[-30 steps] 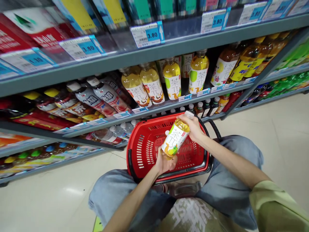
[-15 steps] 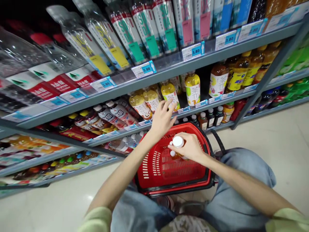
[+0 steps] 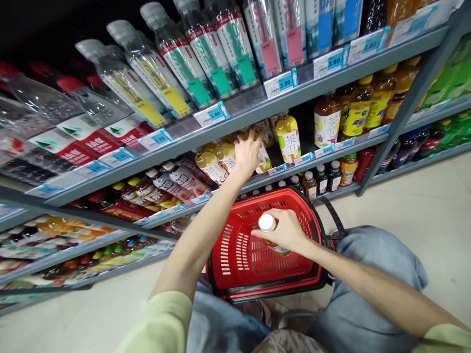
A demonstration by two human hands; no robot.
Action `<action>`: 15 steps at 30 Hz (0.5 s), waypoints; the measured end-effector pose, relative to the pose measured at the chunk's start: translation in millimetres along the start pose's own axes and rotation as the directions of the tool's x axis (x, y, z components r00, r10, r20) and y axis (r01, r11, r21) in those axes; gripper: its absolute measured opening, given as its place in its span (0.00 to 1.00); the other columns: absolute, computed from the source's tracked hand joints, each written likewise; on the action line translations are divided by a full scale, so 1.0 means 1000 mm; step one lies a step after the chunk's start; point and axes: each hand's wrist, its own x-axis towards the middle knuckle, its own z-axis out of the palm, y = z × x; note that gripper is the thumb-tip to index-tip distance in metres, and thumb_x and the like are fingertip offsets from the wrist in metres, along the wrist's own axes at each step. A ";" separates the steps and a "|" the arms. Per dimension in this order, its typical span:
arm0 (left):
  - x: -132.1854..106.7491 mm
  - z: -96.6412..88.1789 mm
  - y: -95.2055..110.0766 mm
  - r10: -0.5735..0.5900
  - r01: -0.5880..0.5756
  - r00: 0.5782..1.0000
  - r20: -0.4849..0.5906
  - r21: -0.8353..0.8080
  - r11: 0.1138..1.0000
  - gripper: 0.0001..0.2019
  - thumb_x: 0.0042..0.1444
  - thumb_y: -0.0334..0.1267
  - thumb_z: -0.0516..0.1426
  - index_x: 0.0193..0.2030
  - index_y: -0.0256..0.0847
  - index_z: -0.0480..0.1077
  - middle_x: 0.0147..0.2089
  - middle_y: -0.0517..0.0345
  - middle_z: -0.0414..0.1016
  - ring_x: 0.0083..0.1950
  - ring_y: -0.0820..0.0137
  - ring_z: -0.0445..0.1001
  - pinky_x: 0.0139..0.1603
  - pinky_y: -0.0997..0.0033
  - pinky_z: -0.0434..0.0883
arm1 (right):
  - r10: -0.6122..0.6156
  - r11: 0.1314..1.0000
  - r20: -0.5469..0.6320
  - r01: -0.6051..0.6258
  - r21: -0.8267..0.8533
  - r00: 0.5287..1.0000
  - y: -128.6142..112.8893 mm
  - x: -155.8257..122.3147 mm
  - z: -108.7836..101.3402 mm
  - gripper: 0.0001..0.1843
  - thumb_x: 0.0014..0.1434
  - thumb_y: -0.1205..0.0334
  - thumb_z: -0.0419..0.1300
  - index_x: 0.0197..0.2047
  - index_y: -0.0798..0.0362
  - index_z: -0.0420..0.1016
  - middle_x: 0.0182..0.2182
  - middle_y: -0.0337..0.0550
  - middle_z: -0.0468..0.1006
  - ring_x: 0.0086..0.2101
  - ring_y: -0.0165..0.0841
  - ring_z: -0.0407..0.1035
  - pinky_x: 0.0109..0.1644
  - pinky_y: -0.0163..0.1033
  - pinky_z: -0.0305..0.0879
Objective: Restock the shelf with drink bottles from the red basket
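Note:
My left hand (image 3: 248, 154) is at the shelf, its fingers curled over the upper part of a yellow tea bottle (image 3: 263, 159) with a white label. The hand covers much of that bottle. Similar tea bottles (image 3: 211, 164) lean to its left, and another tea bottle (image 3: 287, 137) stands upright to its right. Over the basket, my right hand (image 3: 289, 229) is closed around a white-capped drink bottle (image 3: 267, 223) with amber contents; its lower part shows below the fingers. The red shopping basket (image 3: 224, 267) sits between my knees.
Soda water bottles (image 3: 200, 73) line the shelf above, behind a grey shelf edge (image 3: 243, 110) with price tags. Small dark bottles (image 3: 321, 179) stand on the shelf below. The basket's black handle (image 3: 334, 215) sticks out at the right. Pale floor (image 3: 423, 196) extends to the right.
My left hand has moved farther into the shelf, from in front of the tea bottle onto its upper part. My right hand, still holding its bottle, has shifted slightly lower and left.

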 end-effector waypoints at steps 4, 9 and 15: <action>0.009 0.000 0.000 0.005 -0.005 1.000 0.009 -0.012 1.000 0.48 0.51 0.48 0.70 0.76 0.48 0.54 0.79 0.44 0.46 0.72 0.34 0.54 0.68 0.41 0.60 | 0.012 1.000 -0.004 -0.012 -0.001 1.000 0.002 0.002 0.002 0.21 0.46 0.44 0.77 0.34 0.50 0.82 0.34 0.43 0.85 0.33 0.39 0.77 0.39 0.40 0.66; 0.020 0.006 -0.003 -0.018 0.018 0.998 0.062 -0.007 1.000 0.47 0.54 0.46 0.67 0.77 0.46 0.52 0.81 0.46 0.42 0.75 0.34 0.49 0.72 0.40 0.52 | -0.008 1.000 0.000 0.008 -0.009 1.000 0.004 0.001 0.003 0.21 0.47 0.43 0.77 0.33 0.50 0.82 0.34 0.43 0.84 0.33 0.38 0.77 0.38 0.40 0.66; 0.039 0.017 -0.009 -0.038 0.038 0.993 0.109 0.006 0.999 0.46 0.55 0.38 0.65 0.78 0.40 0.50 0.81 0.42 0.39 0.77 0.34 0.45 0.75 0.39 0.47 | 0.031 0.999 0.039 -0.032 0.009 0.999 0.000 -0.002 0.001 0.22 0.45 0.43 0.78 0.34 0.51 0.82 0.34 0.42 0.84 0.33 0.38 0.77 0.38 0.40 0.65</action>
